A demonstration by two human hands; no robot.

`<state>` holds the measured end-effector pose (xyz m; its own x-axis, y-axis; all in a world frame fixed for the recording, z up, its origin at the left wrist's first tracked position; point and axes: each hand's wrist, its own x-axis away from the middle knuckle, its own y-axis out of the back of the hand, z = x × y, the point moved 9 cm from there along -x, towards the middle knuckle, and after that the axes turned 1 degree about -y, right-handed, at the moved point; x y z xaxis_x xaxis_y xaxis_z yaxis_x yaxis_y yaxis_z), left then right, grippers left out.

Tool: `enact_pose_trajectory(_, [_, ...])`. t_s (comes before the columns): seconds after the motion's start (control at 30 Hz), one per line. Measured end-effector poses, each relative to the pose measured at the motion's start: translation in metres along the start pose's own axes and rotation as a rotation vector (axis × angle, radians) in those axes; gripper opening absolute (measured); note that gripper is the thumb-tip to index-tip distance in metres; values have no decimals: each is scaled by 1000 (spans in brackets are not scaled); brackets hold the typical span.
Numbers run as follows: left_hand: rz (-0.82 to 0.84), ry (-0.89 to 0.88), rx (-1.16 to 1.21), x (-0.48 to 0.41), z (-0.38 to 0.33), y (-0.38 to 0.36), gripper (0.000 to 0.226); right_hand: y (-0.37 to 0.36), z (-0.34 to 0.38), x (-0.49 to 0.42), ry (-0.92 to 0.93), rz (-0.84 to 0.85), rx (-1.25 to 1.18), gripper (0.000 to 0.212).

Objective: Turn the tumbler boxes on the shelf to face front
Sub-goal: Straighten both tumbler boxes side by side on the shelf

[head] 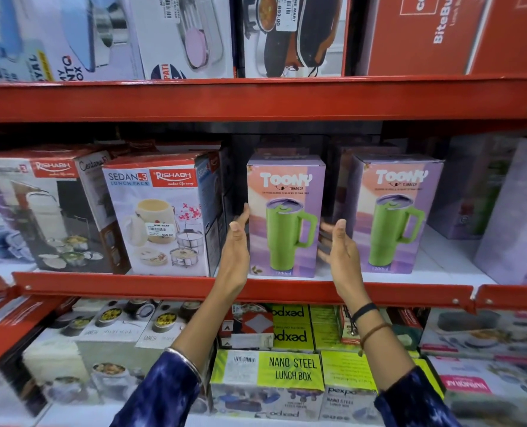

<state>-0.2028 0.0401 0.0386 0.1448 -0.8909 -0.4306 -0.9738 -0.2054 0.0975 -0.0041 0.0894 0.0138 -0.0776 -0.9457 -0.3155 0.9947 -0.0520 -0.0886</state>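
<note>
Two purple-and-pink Toony tumbler boxes stand upright on the middle shelf, each showing its printed front with a green tumbler. My left hand [237, 245] lies flat along the left side of the left tumbler box [286, 217], fingertips at its edge. Just off that box's right edge is my right hand [339, 245], fingers spread and blurred. The right tumbler box [394, 211] stands alone, a small gap away. Further right, a purple box [468, 192] and another purple box [514, 217] stand turned, showing side panels.
A Sedan-3 lunch pack box [160, 217] stands close to the left of my left hand. The red shelf lip [132, 285] runs below the boxes and a red beam [256, 100] above them. Nano Steel lunch boxes [268, 377] fill the shelf below.
</note>
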Motion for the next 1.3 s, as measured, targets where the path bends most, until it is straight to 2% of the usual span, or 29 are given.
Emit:
enact_pose_trajectory(0.13, [-9,-3,-29,14,-6,2,86,4,4,13,8,-2,-34,74])
enact_pose_trajectory(0.37, [17,-14,-17,33,-13,0,79,8,16,31,33,30,-49,60])
enact_pose_trajectory(0.57, [0,-27,-81,38,-11,1,87,9,16,37,39,42,-19,75])
enact_pose_trajectory(0.63, [-97,-64,-134,40,-15,2,91,13,18,38,46,40,-19,76])
enact_pose_trajectory(0.73, [-302,-220,-217,54,-38,-8,68,32,28,41,119,-52,-14,70])
enact_pose_trajectory(0.8, [-295,-339,-181,63,-52,-33,52,57,36,42,183,-152,-37,68])
enact_pose_trajectory(0.87, [-237,-382,-108,65,-63,-63,44,88,41,39,224,-276,-84,63])
enact_pose_trajectory(0.97, [-127,-295,58,56,-69,-108,43,134,44,28,264,-437,-197,51])
enact_pose_trajectory(1.07, [12,-126,126,35,-57,-153,49,164,38,10,224,-462,-195,50])
enact_pose_trajectory(1.2, [27,-6,73,7,-38,-181,55,176,22,-23,110,-337,-102,57])
enact_pose_trajectory(1.3, [17,94,133,-5,-27,-189,55,169,15,-42,46,-156,-165,53])
